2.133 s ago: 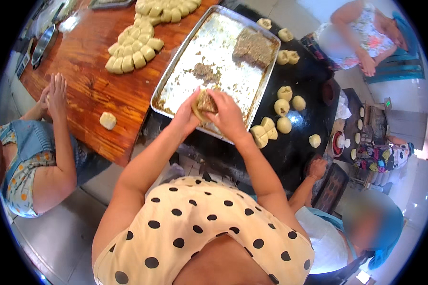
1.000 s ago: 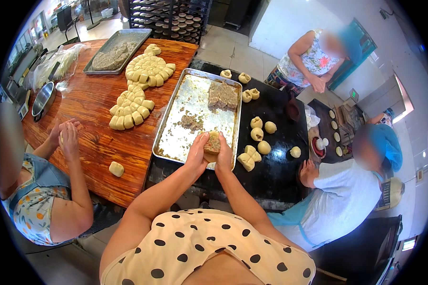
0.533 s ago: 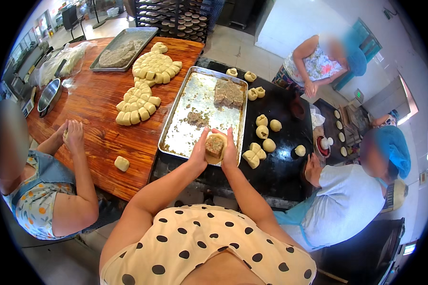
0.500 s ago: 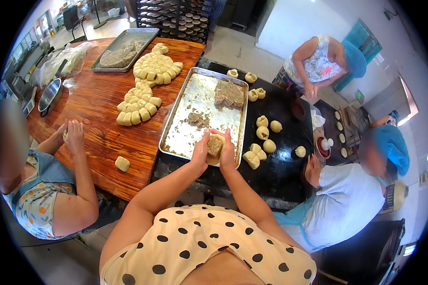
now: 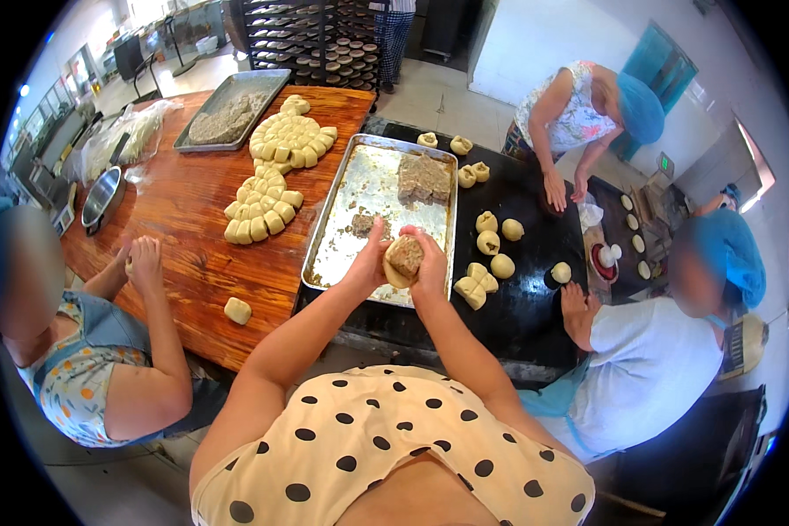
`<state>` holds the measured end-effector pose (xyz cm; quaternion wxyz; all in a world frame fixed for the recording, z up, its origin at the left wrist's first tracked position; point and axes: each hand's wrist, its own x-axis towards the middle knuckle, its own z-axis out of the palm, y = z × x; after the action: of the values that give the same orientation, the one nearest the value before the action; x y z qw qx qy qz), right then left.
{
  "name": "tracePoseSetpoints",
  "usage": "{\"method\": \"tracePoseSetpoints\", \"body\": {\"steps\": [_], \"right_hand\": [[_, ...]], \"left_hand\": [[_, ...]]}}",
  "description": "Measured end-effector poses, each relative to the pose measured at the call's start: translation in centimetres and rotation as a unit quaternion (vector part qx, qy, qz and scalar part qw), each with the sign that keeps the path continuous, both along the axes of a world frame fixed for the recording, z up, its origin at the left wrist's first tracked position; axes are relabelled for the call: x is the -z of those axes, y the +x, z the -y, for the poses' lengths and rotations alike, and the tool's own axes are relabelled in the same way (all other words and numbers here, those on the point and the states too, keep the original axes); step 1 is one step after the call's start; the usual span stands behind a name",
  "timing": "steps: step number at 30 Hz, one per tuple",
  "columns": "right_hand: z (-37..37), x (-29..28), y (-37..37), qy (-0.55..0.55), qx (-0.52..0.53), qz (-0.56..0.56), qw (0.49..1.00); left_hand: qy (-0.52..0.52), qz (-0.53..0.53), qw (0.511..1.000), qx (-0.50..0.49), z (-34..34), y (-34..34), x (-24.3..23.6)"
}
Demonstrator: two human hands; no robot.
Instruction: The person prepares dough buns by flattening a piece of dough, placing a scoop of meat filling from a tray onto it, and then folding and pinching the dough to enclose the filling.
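No lettering or number can be read. A small screen (image 5: pixel 665 164) glows green on the right, near the white wall (image 5: pixel 543 44); its marks are too blurred to make out. On the left, a pale panel (image 5: pixel 64 219) beside the wooden table (image 5: pixel 180 219) is too small to read.

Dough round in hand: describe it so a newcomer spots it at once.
Find the large metal tray at the picture's centre; over its near end are the left hand and right hand. Between their fingers is a pale dough round with a brown lump of filling. Unlike the dough balls on the black worktop to the right, its filling sits largely exposed.
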<state>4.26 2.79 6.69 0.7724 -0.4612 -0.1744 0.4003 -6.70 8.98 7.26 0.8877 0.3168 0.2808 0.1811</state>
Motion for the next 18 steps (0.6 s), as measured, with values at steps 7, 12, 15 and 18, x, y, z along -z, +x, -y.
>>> {"method": "tracePoseSetpoints", "body": {"steps": [7, 12, 15, 18], "right_hand": [[-1.0, 0.8, -3.5, -0.049, 0.102, 0.013, 0.994], [-1.1, 1.9, -3.8, -0.04, 0.103, 0.2, 0.974], [-1.5, 2.4, -3.8, -0.042, 0.103, 0.304, 0.946], [-1.4, 2.6, -3.8, -0.062, 0.014, 0.332, 0.941]], "left_hand": [[-0.104, 0.072, 0.971, -0.205, 2.0, 2.4, 1.7], [-0.037, 0.021, 0.975, -0.219, 1.6, 1.8, 3.0], [0.02, 0.009, 0.974, -0.224, 0.8, 1.2, 4.0], [-0.001, 0.01, 0.976, -0.219, 0.7, 0.1, 3.5]]}}
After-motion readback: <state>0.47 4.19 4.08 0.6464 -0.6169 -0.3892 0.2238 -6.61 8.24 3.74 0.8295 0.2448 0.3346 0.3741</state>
